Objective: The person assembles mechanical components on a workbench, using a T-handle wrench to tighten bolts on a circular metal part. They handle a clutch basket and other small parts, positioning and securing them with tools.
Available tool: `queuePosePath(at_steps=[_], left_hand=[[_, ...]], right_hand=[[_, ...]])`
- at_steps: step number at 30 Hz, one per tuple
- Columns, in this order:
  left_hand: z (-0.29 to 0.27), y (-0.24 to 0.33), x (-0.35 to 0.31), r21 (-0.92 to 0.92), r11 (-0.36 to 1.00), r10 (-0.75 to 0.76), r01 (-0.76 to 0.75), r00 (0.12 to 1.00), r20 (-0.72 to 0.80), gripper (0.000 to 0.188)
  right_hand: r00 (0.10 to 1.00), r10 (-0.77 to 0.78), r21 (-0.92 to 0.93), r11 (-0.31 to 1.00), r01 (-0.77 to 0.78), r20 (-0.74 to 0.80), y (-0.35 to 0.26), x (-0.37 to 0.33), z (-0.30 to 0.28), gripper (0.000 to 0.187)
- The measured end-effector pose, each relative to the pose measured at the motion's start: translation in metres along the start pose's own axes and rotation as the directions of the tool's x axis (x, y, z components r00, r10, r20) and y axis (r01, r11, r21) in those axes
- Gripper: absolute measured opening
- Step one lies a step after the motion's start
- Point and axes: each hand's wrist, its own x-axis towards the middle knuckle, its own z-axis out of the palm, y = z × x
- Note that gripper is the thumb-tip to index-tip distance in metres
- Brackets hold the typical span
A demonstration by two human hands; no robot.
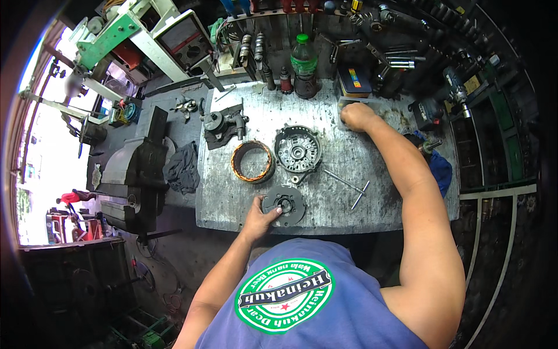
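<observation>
Near the front edge of the bench, my left hand [260, 220] grips a dark round metal plate [295, 210] with a hub and holes, thumb on its centre. My right hand [357, 118] is stretched to the far right, fingers curled down over a shallow grey tray [381, 103]; whatever they hold is hidden. Just beyond the plate stand a copper-wound stator ring [252, 161] and, to its right, an open alternator housing [297, 150]. A small round metal part [295, 179] lies between housing and plate. A T-handle wrench [347, 183] rests to their right.
A bench vise [131, 174] and a dark rag [182, 167] are at the left. Dirty metal parts [224, 125] sit on a cloth at the back left. A green-capped bottle [304, 64] and a dark box [354, 81] stand behind. A power tool [427, 113] is at right.
</observation>
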Motion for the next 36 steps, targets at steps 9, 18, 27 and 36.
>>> queuePosePath(at_steps=[9,18,27,36], left_hand=[[-0.015,0.013,0.000,-0.222,0.940,-0.259,0.259,0.965,0.025,0.034],[-0.031,0.004,0.010,-0.109,0.957,-0.256,0.268,0.960,0.110,0.035],[-0.030,-0.009,0.012,-0.136,0.968,-0.197,0.211,0.974,0.107,0.034],[-0.032,-0.007,0.012,-0.146,0.972,-0.162,0.183,0.976,0.147,0.034]], right_hand=[[0.769,0.401,0.749,0.646,0.149,-0.499,-0.114,-0.095,-0.025,0.016],[0.820,0.304,0.791,0.551,0.264,-0.485,-0.301,-0.118,0.033,0.021],[0.860,0.228,0.746,0.625,0.231,-0.457,-0.302,-0.112,0.041,0.024],[0.890,0.277,0.805,0.574,0.149,-0.362,-0.301,-0.119,0.024,0.023]])
